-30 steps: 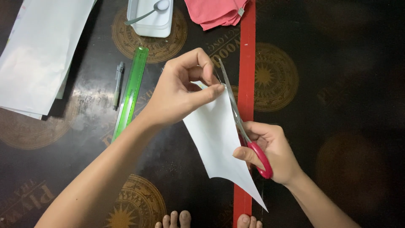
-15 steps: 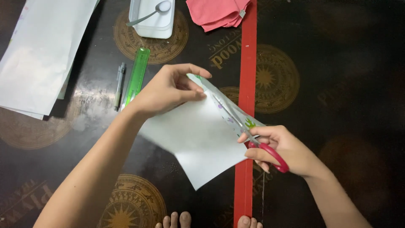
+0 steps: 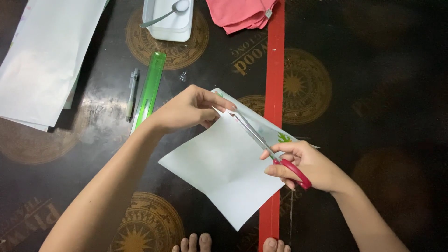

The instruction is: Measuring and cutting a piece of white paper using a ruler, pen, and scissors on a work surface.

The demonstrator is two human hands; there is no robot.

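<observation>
Head view looks straight down on a dark patterned floor (image 3: 373, 70), with the person's bare toes (image 3: 196, 242) at the bottom edge. The left hand (image 3: 186, 109) pinches the upper corner of a white paper sheet (image 3: 224, 168), its fingers (image 3: 219, 103) closed on the edge and holding the sheet off the floor. The right hand (image 3: 305, 163) grips the red handles of a pair of scissors (image 3: 266, 144), fingers curled through the loops. The blades run up and to the left along the sheet's upper right edge, their tips close to the left hand's fingertips; whether the blades are parted or shut cannot be told. A narrow cut strip with a small green print lies just beyond the blades.

A long red strip (image 3: 274, 70) runs top to bottom under the sheet. To the left lie a green ruler (image 3: 151, 84) and a pen (image 3: 132, 93), side by side, and a stack of white sheets (image 3: 46, 60) farther left. At the top sit a white tray (image 3: 168, 25) with a spoon (image 3: 168, 14) in it and a folded pink cloth (image 3: 240, 14).
</observation>
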